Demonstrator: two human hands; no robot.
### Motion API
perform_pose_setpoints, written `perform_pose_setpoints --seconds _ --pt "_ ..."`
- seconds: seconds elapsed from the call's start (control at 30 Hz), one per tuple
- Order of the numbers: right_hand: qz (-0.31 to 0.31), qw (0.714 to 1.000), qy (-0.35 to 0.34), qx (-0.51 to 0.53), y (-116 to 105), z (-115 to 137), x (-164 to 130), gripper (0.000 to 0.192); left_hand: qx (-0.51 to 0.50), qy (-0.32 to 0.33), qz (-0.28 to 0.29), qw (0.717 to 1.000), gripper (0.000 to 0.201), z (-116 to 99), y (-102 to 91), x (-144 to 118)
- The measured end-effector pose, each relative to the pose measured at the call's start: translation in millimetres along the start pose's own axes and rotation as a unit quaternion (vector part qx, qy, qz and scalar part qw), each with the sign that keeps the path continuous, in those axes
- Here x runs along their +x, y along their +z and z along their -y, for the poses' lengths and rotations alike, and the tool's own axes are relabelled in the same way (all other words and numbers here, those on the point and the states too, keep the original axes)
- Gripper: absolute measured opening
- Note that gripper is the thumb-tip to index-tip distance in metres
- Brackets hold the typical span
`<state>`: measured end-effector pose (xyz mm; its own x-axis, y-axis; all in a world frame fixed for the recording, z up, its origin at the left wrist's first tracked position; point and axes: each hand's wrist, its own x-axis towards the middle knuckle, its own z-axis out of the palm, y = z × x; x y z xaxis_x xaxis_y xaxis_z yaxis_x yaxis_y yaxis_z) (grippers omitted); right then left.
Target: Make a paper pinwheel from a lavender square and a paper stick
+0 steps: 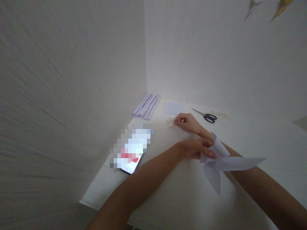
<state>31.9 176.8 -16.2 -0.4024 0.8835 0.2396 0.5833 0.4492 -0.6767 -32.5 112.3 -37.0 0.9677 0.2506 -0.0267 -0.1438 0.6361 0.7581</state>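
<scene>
Holding a white folded-paper pinwheel with pointed blades (224,161) above the white tabletop (263,140), the left hand (198,148) has its thumb and fingers closed on the pinwheel's centre, the thumb lying across the front of the paper; the blades fan out right and downward from that pinch. Beyond the pinwheel, farther from the person, the right hand (185,121) reaches across, its forearm passing behind the paper, with its fingers curled down onto a small heap of pale little pieces (170,122) lying on the tabletop; the fingertips look pinched together there, but whether they actually have hold of a piece cannot be told. Just past the pinwheel and to the right of that reaching hand lies a pair of black-handled metal scissors (206,115), apart from the fingers. A small white rectangular card (173,108) lies flat beyond the heap. Left of the pinwheel, near the table's edge, rests a phone with a lit screen (130,150), its display blurred out. Farther back from the pinwheel, in the wall corner, sits a bundle of white folded paper strips (146,106), laid side by side
</scene>
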Motion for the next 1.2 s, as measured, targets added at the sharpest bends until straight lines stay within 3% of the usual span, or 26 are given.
perform_pose_setpoints --seconds 0.17,0.33,0.63,0.93,1.1,1.2 --pt "0.037 0.999 -0.030 0.012 11.6 -0.7 -0.7 0.010 0.019 -0.022 -0.008 1.000 0.015 -1.4 1.8 1.3" --pt "0.034 0.999 -0.031 -0.006 15.5 -4.4 -6.7 0.011 0.028 -0.007 0.036 0.999 0.024 1.2 -0.2 3.5" --pt "0.044 0.998 -0.050 -0.004 11.9 -2.5 -13.1 0.010 0.049 -0.031 -0.007 0.998 0.022 -0.6 4.1 -0.2" --pt "-0.095 0.991 0.064 0.074 -17.4 -6.8 -36.7 0.011 0.012 0.003 -0.060 0.998 0.021 1.5 0.1 5.2" --pt "-0.141 0.976 0.081 0.144 -46.9 -20.8 -71.6 0.027 -0.040 0.114 -0.109 0.987 0.024 -3.4 1.5 10.8" --pt "-0.229 0.952 0.116 0.170 -55.1 -32.7 -97.3 0.025 -0.058 0.179 -0.149 0.971 0.023 -5.5 -0.4 13.6"
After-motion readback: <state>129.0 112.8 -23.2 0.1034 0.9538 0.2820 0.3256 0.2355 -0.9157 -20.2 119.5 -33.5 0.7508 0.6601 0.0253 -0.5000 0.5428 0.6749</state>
